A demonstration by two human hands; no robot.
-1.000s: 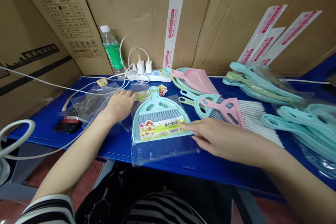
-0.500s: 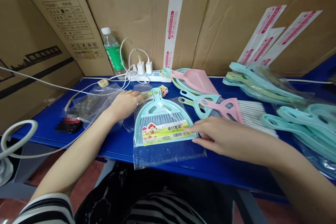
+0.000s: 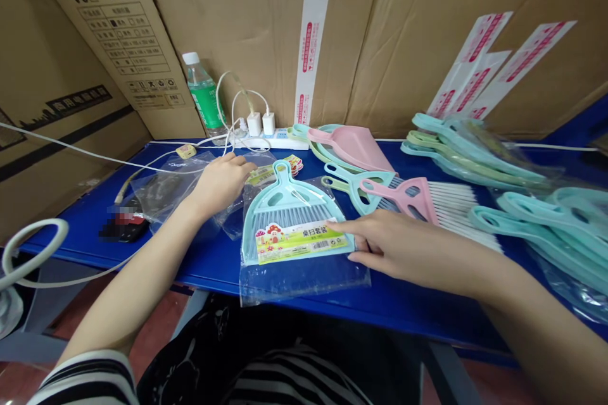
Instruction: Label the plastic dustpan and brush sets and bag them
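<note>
A light-blue dustpan and brush set (image 3: 291,196) lies in a clear plastic bag (image 3: 304,283), handle pointing away from me. Across its lower part is a printed label card (image 3: 301,242) with mushroom pictures. My right hand (image 3: 387,240) grips the set's right corner, index finger over the card's end and thumb at the pan's edge. Beyond the handle, to the left, my left hand (image 3: 224,182) is closed with fingers bent downward, over clear plastic bags (image 3: 173,193) and beside a small pile of label cards (image 3: 295,166). Its fingertips are largely hidden.
Loose brushes (image 3: 403,199) and a pink dustpan (image 3: 349,149) lie behind my right hand. Bagged dustpans (image 3: 475,155) are piled at right. Behind stand a bottle (image 3: 205,95), a power strip (image 3: 285,139) with cables, and cardboard (image 3: 403,44). A dark device (image 3: 126,228) lies left.
My left hand has drawn back slightly to the left and up, away from the label pile, and its fingers are more bent. My right hand's index finger reaches slightly further over the card.
</note>
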